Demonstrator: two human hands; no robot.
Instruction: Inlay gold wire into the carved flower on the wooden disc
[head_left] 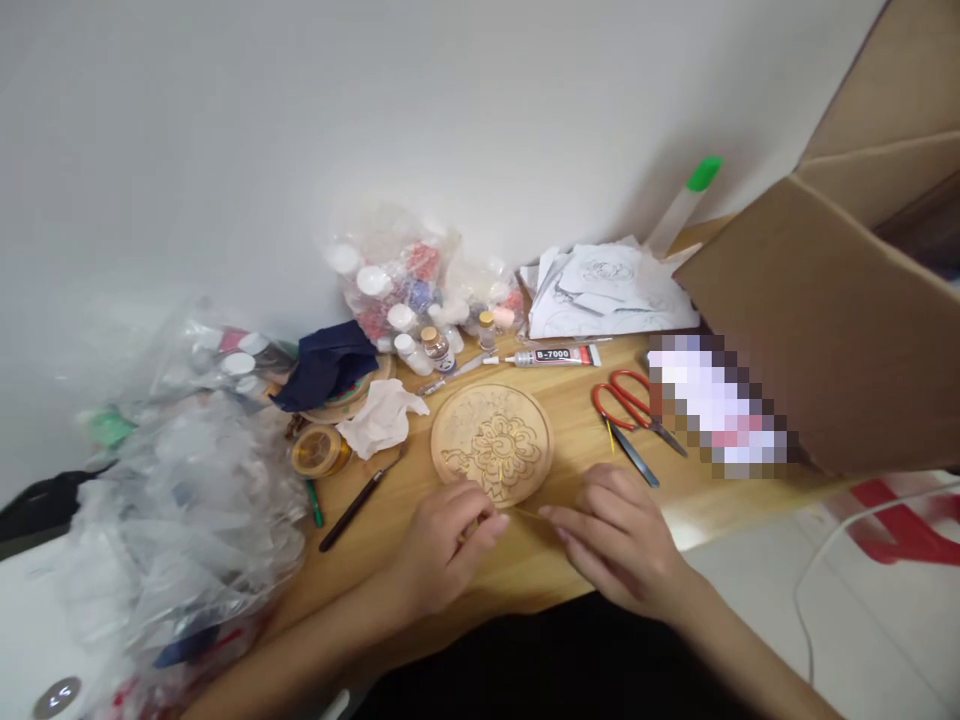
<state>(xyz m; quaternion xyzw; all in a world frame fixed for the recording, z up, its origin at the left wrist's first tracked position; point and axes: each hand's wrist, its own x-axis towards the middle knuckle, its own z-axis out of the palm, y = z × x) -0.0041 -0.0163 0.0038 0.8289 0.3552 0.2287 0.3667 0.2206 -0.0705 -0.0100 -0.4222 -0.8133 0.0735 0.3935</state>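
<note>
A round wooden disc [444,432] lies on the table, with a flower outlined in gold wire on its face. My left hand [450,545] is closed at the disc's near edge, thumb and fingers drawn together; what is between them is hidden. To the right, my right hand [626,540] pinches a thin gold wire [527,514] in its fingertips. That wire runs left toward the disc's lower edge and my left fingertips. Left of the disc lie a black-handled tool with a thin metal tip [354,510] and a spool of gold wire [320,451].
Red-handled scissors [616,407], tweezers [636,458] and a B-7000 glue tube [555,355] lie beyond the disc. Small bottles [437,350] and bags stand along the wall. A plastic bag pile [195,520] borders the left; a cardboard box [817,320] borders the right.
</note>
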